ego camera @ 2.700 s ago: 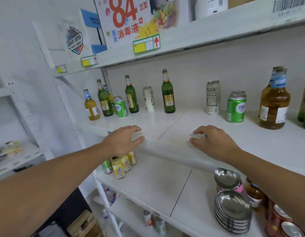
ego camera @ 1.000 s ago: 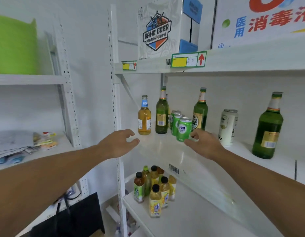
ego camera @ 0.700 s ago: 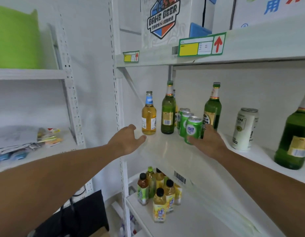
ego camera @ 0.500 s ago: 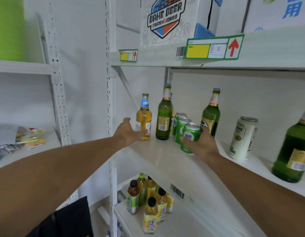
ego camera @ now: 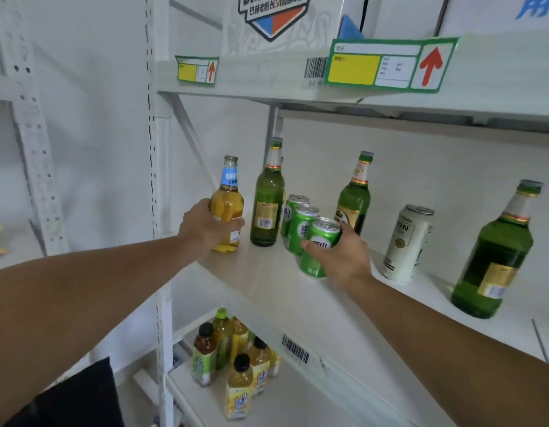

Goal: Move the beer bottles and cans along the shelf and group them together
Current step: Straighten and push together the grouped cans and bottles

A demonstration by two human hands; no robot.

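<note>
The left hand (ego camera: pixel 210 229) was found wrapped round the lower body of the amber bottle (ego camera: pixel 227 208), fingers curled over the label. The right hand (ego camera: pixel 340 255) was closed round the nearest green can (ego camera: pixel 317 246), thumb on its front face. Both items stood on the shelf (ego camera: pixel 267 282).

The amber bottle is judged to be glass, fairly heavy if full, top-heavy and breakable; a hold low on the body, as observed, is considered sound, and sliding is considered safer than lifting by the neck. The green can is judged light, smooth and easily dented, so a mid-height wrap with moderate pressure is advised.

Positions are given from the green can. Two further cans (ego camera: pixel 299 224) stood just behind it in a tight row. A green bottle (ego camera: pixel 268 204) stood to its left, between the can row and the amber bottle. A second green bottle (ego camera: pixel 354 198) stood just behind the right hand. A white can (ego camera: pixel 407 243) stood near on the right, and a third green bottle (ego camera: pixel 494 257) well apart beyond it.

The can row and the bottle behind the right hand are judged liable to be knocked by any careless sideways movement. Small drink bottles (ego camera: pixel 236 359) were noted on the shelf below.
</note>
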